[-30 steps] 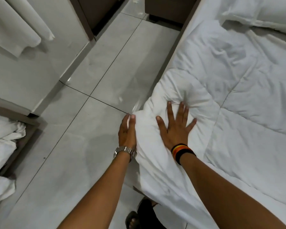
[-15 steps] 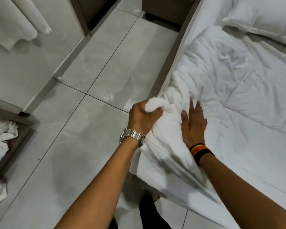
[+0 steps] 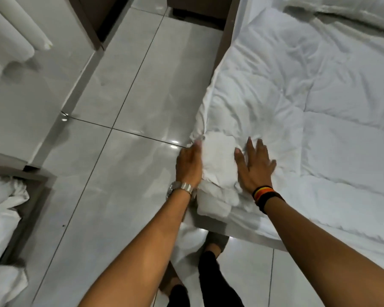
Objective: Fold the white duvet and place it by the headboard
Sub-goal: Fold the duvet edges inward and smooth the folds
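Observation:
The white quilted duvet (image 3: 319, 120) lies spread over the bed on the right. Its near left corner is bunched into a crumpled wad (image 3: 217, 165) at the bed's edge. My left hand (image 3: 190, 166), with a metal watch on the wrist, lies flat against the wad's left side, fingers straight and pointing away from me. My right hand (image 3: 256, 167), with a striped wristband, presses palm-down on the duvet just right of the wad, fingers spread. Neither hand is closed around the fabric. The headboard is out of view.
A white pillow (image 3: 346, 12) lies at the far end of the bed. Glossy grey floor tiles (image 3: 124, 173) fill the aisle on the left. A second bed with rumpled white linen (image 3: 2, 209) stands at the left edge. A dark nightstand (image 3: 197, 5) stands at the aisle's far end.
My left hand has let go of the bunched corner it clutched and now lies flat against its side. The wad has been pushed down onto the bed edge. My right hand stays pressed on the duvet.

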### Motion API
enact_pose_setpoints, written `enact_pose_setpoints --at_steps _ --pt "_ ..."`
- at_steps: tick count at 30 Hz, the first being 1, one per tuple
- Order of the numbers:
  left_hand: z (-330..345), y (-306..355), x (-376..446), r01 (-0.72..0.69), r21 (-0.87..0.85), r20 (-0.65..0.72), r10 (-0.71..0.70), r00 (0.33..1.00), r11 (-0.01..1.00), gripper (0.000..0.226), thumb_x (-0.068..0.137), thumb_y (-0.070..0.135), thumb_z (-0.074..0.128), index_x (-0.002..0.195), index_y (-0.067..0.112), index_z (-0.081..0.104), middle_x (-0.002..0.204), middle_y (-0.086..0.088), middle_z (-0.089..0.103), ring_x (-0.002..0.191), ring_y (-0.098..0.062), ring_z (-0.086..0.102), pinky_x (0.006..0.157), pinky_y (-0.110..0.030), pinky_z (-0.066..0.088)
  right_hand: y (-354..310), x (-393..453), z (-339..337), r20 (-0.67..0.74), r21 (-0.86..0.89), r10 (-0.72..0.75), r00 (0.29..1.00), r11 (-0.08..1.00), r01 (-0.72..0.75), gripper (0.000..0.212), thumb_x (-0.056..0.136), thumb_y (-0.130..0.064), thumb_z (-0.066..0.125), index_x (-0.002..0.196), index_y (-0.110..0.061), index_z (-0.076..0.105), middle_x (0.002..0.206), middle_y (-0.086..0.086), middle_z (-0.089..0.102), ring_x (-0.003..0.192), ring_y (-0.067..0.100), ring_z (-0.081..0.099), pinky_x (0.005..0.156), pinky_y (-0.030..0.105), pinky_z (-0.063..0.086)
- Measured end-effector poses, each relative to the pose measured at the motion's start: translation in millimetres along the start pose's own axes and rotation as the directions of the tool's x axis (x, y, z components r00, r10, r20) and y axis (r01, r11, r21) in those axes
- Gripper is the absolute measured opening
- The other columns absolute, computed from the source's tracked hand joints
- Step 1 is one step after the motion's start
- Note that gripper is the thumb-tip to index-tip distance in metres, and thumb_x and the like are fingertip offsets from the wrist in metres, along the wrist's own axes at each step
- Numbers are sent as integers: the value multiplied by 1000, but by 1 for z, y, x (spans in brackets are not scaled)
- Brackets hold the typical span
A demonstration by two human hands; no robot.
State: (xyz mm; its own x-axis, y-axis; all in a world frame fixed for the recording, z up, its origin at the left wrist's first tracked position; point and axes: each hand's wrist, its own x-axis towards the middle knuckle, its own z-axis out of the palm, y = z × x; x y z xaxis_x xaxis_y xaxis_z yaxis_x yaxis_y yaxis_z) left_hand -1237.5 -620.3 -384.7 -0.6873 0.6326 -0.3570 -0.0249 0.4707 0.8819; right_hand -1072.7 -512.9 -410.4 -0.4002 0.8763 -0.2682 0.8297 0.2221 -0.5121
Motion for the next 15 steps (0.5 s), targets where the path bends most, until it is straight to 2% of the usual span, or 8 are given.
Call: enact_pose_setpoints --at_steps 1,3,4,6,9,11,14,15 --pt "-3 -2 11 106 -208 -48 -118 992 972 58 107 56 34 112 22 80 115 -7 77 106 -25 69 91 -35 52 -6 -1 3 -26 24 -10 1000 1000 11 89 92 -84 15 167 -37 13 177 0 -1 162 18 -4 126 59 -11" --pt "-10 -17 43 220 -439 -98 -290 952 871 45 105 46 48 95 19 82 106 -8 78 103 -29 72 96 -40 57 -15 0 5 -68 63 -35 997 997 39 88 93 -83 18 167 -37 10 177 -1 -3 162 15 -7 126 56 -15" --pt "-13 -27 61 267 -435 -90 -336 937 860 33 101 43 59 97 18 79 107 -9 77 105 -32 72 93 -40 58 -20 3 4 -90 75 -48 995 996 54 87 94 -82 19 168 -36 10 177 -1 -3 162 14 -7 126 55 -17" --pt "-18 -38 79 384 -320 17 -400 916 866 32 95 46 69 104 15 73 114 -10 74 99 -26 72 79 -30 56 -28 15 2 -127 103 -59 990 992 72 82 99 -78 23 168 -35 10 177 -2 -3 161 12 -8 126 54 -17" --pt "-22 -41 78 593 -269 342 -500 795 759 31 105 45 53 97 19 70 101 -6 79 84 -16 68 76 -30 51 -36 38 4 -125 149 -57 991 986 76 81 100 -77 25 168 -36 8 177 -3 -4 161 12 -8 126 54 -16" --pt "-16 -42 78 635 -237 397 -523 754 735 32 110 37 45 95 18 66 86 -4 74 83 -17 63 74 -27 52 -37 45 12 -93 147 -48 994 987 61 85 96 -81 22 167 -37 6 177 -4 -5 162 14 -7 126 54 -15" --pt "-9 -27 72 612 -177 369 -524 767 771 37 112 25 39 81 16 57 59 3 66 63 -13 56 50 -16 47 -37 46 22 -77 130 -15 997 991 25 91 91 -84 16 168 -36 6 177 -2 -5 162 15 -8 126 55 -14" --pt "-9 -23 72 601 -144 387 -514 765 786 37 111 26 41 80 16 57 55 5 66 60 -13 58 48 -16 46 -37 46 23 -79 124 -7 997 992 17 92 90 -84 14 167 -35 5 177 -1 -5 162 15 -8 126 56 -13"
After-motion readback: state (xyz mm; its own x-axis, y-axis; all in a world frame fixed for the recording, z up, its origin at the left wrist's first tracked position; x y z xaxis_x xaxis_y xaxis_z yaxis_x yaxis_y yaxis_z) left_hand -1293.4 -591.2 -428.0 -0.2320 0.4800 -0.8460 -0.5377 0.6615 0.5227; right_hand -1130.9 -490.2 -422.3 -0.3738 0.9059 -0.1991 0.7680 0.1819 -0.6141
